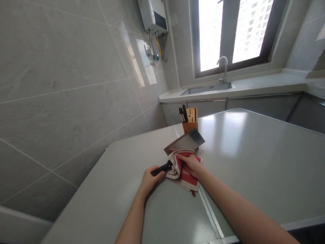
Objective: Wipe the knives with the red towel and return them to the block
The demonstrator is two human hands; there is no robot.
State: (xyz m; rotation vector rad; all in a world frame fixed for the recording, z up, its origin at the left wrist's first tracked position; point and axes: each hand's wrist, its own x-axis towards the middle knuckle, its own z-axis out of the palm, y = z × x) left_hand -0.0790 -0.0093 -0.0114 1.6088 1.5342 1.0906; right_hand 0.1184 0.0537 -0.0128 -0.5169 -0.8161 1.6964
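Observation:
My left hand (149, 179) grips the black handle (162, 168) of a steel cleaver (184, 141), whose broad blade lies nearly flat and points away from me, just above the grey countertop (122, 189). My right hand (190, 164) presses a folded red-and-white cloth (189, 179) against the near part of the blade. The cloth wraps the blade's lower edge, and my fingers rest on top of it. Part of the blade is hidden under the cloth and my right hand.
Behind the blade stands a wooden knife block (190, 123) holding dark-handled knives. Further off are a steel sink (209, 88) with a curved faucet (223, 69) below a bright window (210, 34). A wall-mounted water heater (153, 15) hangs upper left. A metal strip runs across the countertop.

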